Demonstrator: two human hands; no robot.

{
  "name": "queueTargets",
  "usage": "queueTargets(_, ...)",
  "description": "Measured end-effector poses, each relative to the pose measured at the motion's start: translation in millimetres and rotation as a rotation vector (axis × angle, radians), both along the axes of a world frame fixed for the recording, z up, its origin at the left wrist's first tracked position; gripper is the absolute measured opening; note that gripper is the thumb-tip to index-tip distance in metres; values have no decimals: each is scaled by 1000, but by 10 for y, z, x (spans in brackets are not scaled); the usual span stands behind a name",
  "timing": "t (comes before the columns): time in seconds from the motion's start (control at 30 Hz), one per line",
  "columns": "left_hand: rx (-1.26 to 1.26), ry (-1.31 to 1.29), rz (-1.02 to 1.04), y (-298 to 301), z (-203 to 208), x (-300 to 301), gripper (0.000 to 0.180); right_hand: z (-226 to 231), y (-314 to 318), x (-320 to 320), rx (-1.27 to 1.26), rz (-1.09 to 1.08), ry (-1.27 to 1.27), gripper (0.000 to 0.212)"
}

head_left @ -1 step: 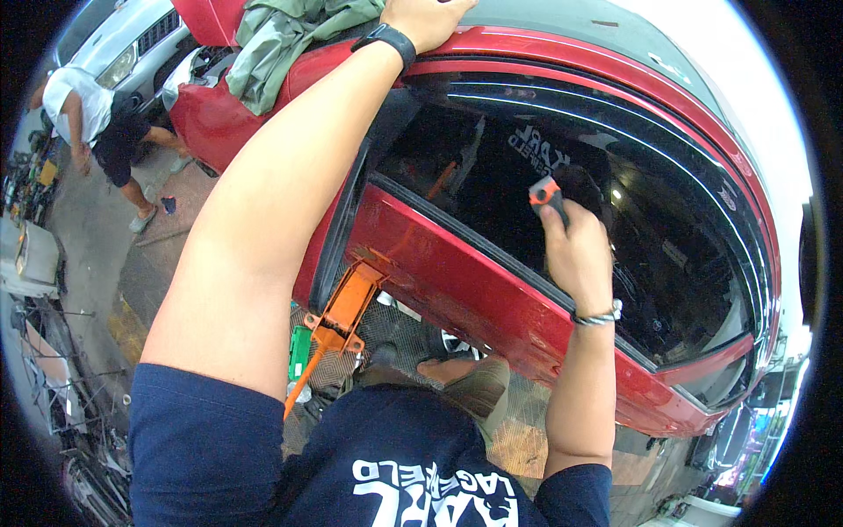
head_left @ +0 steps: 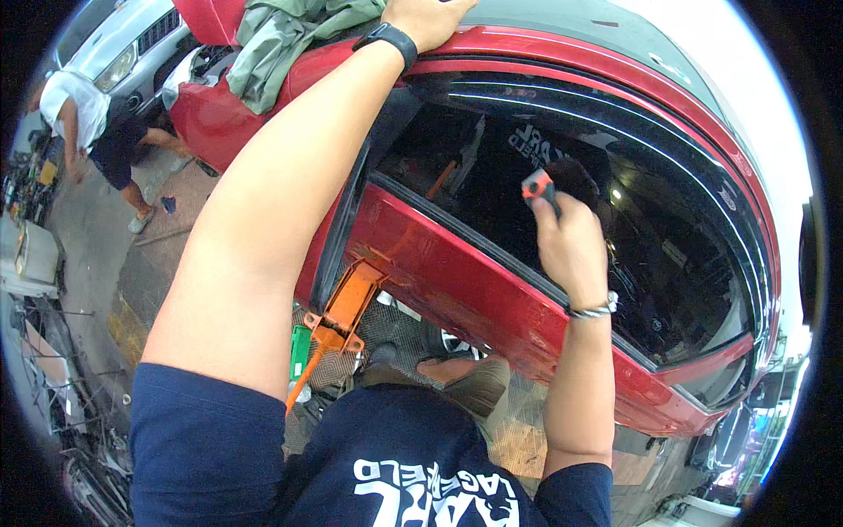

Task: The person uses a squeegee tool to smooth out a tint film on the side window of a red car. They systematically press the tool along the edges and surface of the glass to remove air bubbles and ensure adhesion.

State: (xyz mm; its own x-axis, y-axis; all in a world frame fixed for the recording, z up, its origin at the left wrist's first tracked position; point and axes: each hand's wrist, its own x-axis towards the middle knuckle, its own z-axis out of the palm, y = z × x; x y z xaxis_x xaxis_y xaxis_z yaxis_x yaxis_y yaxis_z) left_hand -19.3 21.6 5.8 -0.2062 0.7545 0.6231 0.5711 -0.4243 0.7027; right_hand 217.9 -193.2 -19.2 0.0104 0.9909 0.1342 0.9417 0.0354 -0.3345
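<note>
My right hand (head_left: 571, 250) is closed round a small scraper (head_left: 536, 187) with an orange and dark head. The scraper is over the dark side window (head_left: 667, 220) of a red car; whether its blade touches the glass I cannot tell. Up at the top of the picture, my left hand (head_left: 430, 24) lies on the red roof edge (head_left: 518, 39), its fingers stretched out and partly cut off by the frame. Below the window runs the red door (head_left: 457, 272), with a black rubber strip along the glass.
An orange floor jack (head_left: 351, 303) with a long handle stands by the door, beside a green object (head_left: 299, 351). Green-grey cloth (head_left: 272, 53) drapes over the car's front. Farther left another person (head_left: 110, 132) stands near a silver vehicle (head_left: 123, 57), and scattered parts line the left edge.
My right hand and the scraper have shifted slightly left across the window. My left hand stays on the roof edge. The other person's arm has moved a little.
</note>
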Motion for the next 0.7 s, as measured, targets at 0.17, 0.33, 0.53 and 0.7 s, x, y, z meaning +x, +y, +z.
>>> queueTargets(0.17, 14, 4, 5, -20, 2, 55, 53, -63, 276, -629, 54, 6, -10, 42)
queueTargets(0.33, 11, 30, 7, 54, -32, -29, 53, -167, 467, -1008, 104, 64, 16, 44)
queueTargets(0.53, 18, 18, 17, 77, -51, -12, 52, -255, 584, -1265, 90, 96, 62, 46)
queueTargets(0.7, -4, 15, 22, 80, -30, 27, 50, -287, 465, -1070, 35, 43, 134, 41)
